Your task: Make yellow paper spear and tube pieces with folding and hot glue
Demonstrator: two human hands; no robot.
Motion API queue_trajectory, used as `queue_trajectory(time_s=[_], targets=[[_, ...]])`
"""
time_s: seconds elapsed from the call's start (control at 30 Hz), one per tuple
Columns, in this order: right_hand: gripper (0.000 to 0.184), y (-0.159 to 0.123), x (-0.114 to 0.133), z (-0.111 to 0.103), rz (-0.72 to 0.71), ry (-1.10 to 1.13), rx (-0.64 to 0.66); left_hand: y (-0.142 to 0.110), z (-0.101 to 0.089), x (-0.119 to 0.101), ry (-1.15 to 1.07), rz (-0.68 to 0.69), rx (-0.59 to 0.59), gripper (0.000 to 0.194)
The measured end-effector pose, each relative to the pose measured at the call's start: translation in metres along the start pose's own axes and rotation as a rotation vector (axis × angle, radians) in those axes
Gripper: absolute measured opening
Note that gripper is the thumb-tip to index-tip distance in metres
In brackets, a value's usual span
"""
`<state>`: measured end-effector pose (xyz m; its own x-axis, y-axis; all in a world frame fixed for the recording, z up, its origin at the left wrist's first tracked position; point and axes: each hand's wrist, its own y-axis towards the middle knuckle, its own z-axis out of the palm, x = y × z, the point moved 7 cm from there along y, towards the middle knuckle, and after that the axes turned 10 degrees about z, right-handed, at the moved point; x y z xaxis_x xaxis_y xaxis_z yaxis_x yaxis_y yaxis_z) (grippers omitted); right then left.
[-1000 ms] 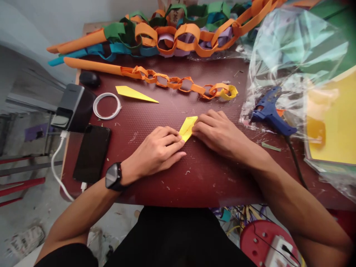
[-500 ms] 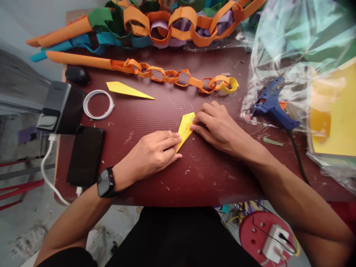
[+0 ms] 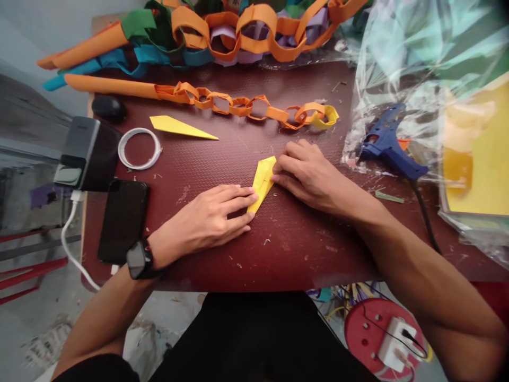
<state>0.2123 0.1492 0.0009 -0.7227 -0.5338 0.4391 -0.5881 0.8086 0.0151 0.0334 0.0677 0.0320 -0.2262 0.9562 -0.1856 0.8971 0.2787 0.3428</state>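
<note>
A folded yellow paper strip (image 3: 262,180) lies on the dark red table (image 3: 302,239) between my hands. My left hand (image 3: 209,215) rests flat with its fingers stretched out, the fingertips pressing the strip's lower pointed end. My right hand (image 3: 308,172) has its fingers curled together, pressing down on the strip's upper end. A second yellow pointed strip (image 3: 181,127) lies apart at the left. An orange paper chain (image 3: 242,106) with one yellow link (image 3: 326,116) stretches across the table behind my hands.
A heap of bigger coloured paper chains (image 3: 238,32) lies at the back. A blue glue gun (image 3: 387,148) rests on clear plastic wrap (image 3: 417,69) at the right, beside yellow sheets (image 3: 481,164). A black phone (image 3: 123,220), coiled white cable (image 3: 139,148), a power bank (image 3: 85,154) and a mouse (image 3: 108,107) sit left.
My left hand has slid down the yellow strip and its fingers have flattened out. More of the strip shows now. The view has dropped slightly.
</note>
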Motion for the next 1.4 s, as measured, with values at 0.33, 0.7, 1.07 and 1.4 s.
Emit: queue_trajectory(time_s=[0.33, 0.7, 1.07, 1.4], targets=[[0.027, 0.005, 0.002, 0.008, 0.086, -0.147, 0.005, -0.003, -0.002, 0.0, -0.114, -0.013, 0.044, 0.027], [0.026, 0.006, 0.002, 0.007, 0.121, -0.128, 0.022, -0.001, 0.001, -0.005, -0.019, -0.052, 0.024, 0.039], [0.025, 0.007, 0.003, 0.006, 0.088, -0.073, -0.026, 0.011, 0.001, -0.007, -0.135, -0.014, -0.094, 0.045], [0.023, 0.01, 0.006, 0.011, 0.062, -0.13, -0.067, 0.007, 0.01, 0.006, 0.006, -0.115, -0.106, 0.04]])
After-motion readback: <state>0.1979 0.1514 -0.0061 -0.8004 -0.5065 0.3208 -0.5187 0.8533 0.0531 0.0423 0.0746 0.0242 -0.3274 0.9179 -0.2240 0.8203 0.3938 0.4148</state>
